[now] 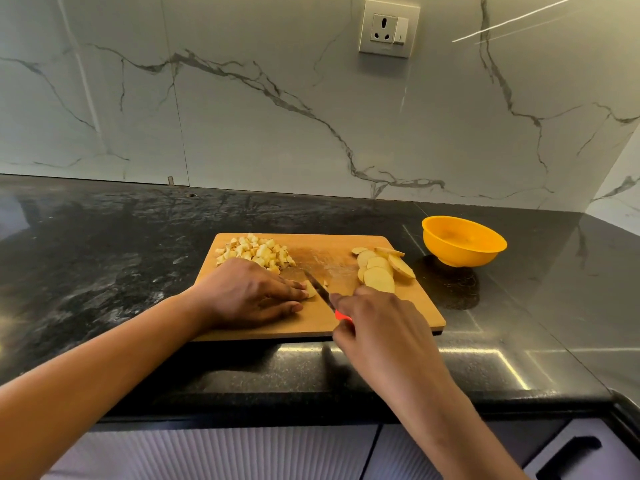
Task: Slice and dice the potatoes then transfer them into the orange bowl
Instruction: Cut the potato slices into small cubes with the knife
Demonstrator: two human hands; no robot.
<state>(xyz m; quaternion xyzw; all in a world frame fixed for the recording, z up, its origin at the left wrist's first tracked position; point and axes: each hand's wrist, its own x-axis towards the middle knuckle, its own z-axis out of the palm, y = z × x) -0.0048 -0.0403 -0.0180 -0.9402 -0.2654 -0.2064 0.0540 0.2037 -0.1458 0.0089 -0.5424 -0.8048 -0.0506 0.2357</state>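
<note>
A wooden cutting board (pixel 346 247) lies on the black counter. A heap of diced potato (pixel 256 252) sits at its far left corner. Several round potato slices (pixel 379 268) lie fanned out at its right side. My left hand (pixel 249 292) lies flat on the board, its fingertips pressing down a potato slice (pixel 311 291). My right hand (pixel 374 327) grips a knife by its red handle (pixel 343 316); the blade (pixel 317 284) is set against that slice just right of my left fingertips. The orange bowl (pixel 464 240) stands empty to the right of the board.
The black stone counter (pixel 104 254) spreads wide to the left of the board and ends at a marble wall behind. A wall socket (pixel 388 28) sits high on that wall. Cabinet fronts with a dark handle (pixel 568 452) are below the counter's front edge.
</note>
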